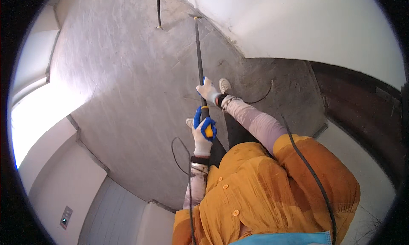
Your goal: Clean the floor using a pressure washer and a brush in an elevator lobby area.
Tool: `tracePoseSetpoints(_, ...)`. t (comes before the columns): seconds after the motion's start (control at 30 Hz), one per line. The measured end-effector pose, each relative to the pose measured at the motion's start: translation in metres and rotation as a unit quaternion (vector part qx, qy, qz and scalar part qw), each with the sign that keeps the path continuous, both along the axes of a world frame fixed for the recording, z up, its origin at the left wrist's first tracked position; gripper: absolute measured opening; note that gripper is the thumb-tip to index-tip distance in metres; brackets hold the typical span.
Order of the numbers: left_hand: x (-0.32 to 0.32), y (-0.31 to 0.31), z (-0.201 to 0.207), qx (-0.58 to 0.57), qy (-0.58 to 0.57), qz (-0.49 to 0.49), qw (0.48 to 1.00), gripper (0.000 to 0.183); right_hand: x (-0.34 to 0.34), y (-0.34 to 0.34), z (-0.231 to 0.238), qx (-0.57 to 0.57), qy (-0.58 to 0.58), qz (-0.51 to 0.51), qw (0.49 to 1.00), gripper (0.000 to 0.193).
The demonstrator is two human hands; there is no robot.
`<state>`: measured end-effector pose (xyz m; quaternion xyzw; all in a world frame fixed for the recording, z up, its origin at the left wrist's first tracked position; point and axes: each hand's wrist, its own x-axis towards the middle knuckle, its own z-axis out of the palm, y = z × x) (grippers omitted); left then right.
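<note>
A long black pole (198, 53) with a yellow-banded grip runs up and away from me across the floor. Its far end bears a thin crosswise head, like a scraper's, which rests near the foot of the white wall. My left hand (202, 136), in a white glove with blue coating, is closed round the grip's near end. Farther up, my right hand (208, 91), gloved the same way, wraps the shaft; its fingers are partly hidden. Both wrists wear black bands.
Another dark pole (158, 8) with a yellowish tip stands at the top. The white wall (298, 27) meets the grey floor (132, 95) on the right, beside a dark brown panel (362, 104). Black cables (309, 164) hang by my arms. An elevator-style button plate (65, 217) is lower left.
</note>
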<state>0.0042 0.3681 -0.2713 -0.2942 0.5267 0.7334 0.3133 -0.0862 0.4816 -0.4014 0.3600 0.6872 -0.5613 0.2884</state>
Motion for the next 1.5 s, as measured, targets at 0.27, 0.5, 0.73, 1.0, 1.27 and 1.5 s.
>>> tracePoseSetpoints(0.27, 0.079, -0.021, 0.052, -0.06, -0.018, -0.074, 0.995, 0.046, 0.131, -0.008, 0.028, 0.02, -0.019, -0.017, 0.999, 0.049)
tracePoseSetpoints(0.5, 0.075, 0.012, 0.038, -0.015, -0.138, -0.015, 0.99, 0.058, 0.167, 0.011, -0.044, 0.122, 0.032, -0.042, 0.991, 0.051)
tracePoseSetpoints(0.73, 0.089, 0.009, 0.028, -0.018, -0.144, -0.006, 0.989, 0.057, 0.177, 0.003, -0.057, 0.004, -0.051, -0.081, 0.995, 0.054)
tracePoseSetpoints(1.0, 0.189, -0.029, -0.018, 0.029, -0.157, 0.023, 0.987, 0.056, 0.245, -0.013, -0.04, 0.1, -0.02, 0.025, 0.995, 0.047)
tracePoseSetpoints(1.27, 0.195, -0.031, -0.042, 0.014, -0.093, -0.023, 0.995, 0.052, 0.236, -0.01, -0.054, 0.133, -0.068, 0.01, 0.989, 0.039)
tracePoseSetpoints(1.5, 0.221, -0.03, -0.038, 0.045, -0.105, 0.011, 0.993, 0.05, 0.265, -0.01, -0.062, 0.12, -0.046, 0.022, 0.992, 0.048)
